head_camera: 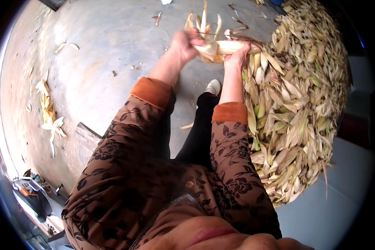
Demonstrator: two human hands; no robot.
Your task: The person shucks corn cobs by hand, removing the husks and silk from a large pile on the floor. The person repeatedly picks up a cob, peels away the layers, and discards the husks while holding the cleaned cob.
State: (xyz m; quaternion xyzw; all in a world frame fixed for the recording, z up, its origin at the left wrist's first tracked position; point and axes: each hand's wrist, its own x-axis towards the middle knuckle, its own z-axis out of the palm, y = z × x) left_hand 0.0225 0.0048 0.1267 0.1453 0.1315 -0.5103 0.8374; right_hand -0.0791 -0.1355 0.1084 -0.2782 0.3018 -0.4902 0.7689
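A pale ear of corn in its husk (pixel 229 47) lies crosswise between my two hands, with dark silk along its far side. My right hand (pixel 239 54) is wrapped around the ear near its silk end. At the other end, my left hand (pixel 186 45) is slightly blurred and has its fingers closed on the husk and stalk end. Loose husk leaves (pixel 204 23) stick up beyond the ear between the hands, and some hang below it. The kernels cannot be seen.
A large heap of husked corn ears and leaves (pixel 287 115) fills the right side. Scattered husks (pixel 51 109) and a wooden piece (pixel 89 134) lie on the concrete floor at left. A motorcycle (pixel 37 193) stands at lower left. My shoe (pixel 213 87) is below the hands.
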